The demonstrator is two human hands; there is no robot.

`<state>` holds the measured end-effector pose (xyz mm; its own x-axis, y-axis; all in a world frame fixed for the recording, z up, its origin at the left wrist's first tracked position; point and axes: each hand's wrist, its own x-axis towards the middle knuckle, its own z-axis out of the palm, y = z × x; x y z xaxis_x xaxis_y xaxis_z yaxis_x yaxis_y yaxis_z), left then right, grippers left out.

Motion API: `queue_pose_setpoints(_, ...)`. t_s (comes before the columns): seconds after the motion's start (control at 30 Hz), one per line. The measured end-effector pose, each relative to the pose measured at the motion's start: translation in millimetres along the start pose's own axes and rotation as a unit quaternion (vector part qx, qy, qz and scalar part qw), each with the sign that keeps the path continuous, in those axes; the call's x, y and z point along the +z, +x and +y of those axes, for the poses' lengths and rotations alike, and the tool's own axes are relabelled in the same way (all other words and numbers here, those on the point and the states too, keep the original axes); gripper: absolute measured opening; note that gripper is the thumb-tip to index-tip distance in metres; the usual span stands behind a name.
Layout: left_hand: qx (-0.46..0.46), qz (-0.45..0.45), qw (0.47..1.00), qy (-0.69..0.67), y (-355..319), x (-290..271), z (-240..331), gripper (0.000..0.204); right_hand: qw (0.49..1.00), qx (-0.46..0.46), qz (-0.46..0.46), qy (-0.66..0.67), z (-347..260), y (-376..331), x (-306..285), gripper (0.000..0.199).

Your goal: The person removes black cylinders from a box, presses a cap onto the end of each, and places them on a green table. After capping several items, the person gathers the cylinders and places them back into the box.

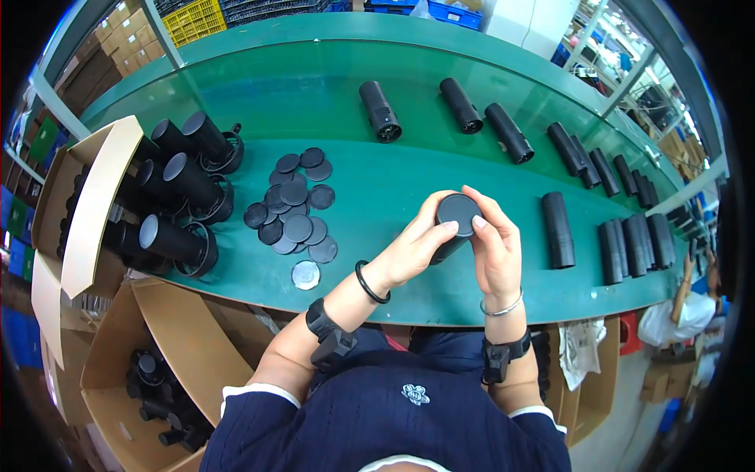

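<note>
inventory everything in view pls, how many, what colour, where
flat green tabletop: 1, green, centre
round black plastic cylinder: 1, black, held, centre
thin round black discs: roughly twenty, black, tabletop's left half
pale round disc: 1, silvery, near tabletop's front edge
long black cylinders: over a dozen, black, tabletop's far side and right
black cylinders with ring-like parts: at least five, black, tabletop's left end
open brown cardboard cartons: several, brown, left and lower left
plastic crates: several, yellow and blue, upper edge
navy cloth top: 1, navy, bottom
black wrist devices: 2, black, one per forearm
thin bracelets: 2, black and silvery, one per wrist
left grip: 1, bare, cylinder's left
right grip: 1, bare, cylinder's right
</note>
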<state>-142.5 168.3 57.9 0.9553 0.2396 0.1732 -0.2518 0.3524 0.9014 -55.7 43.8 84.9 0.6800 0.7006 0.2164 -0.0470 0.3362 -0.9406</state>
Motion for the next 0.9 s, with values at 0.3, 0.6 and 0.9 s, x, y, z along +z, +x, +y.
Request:
queue_pose_setpoints(0.3, 0.068, 0.034, 0.984, 0.158, 3, 16, -13, 0.057, 0.999, 0.000, -0.018, 0.033, -7, 0, -11, 0.040)
queue_pose_setpoints(0.6, 0.079, 0.006, 0.996, -0.041, 0, 4, 2, 0.069, 0.917, -0.072, -0.155, -0.360, 19, -15, -45, 0.094)
queue_pose_setpoints(0.9, -0.050, 0.098, 0.994, -0.019, 26, -37, -32, 0.059, 0.829, -0.043, 0.201, -0.520, -34, 116, -154, 0.078)
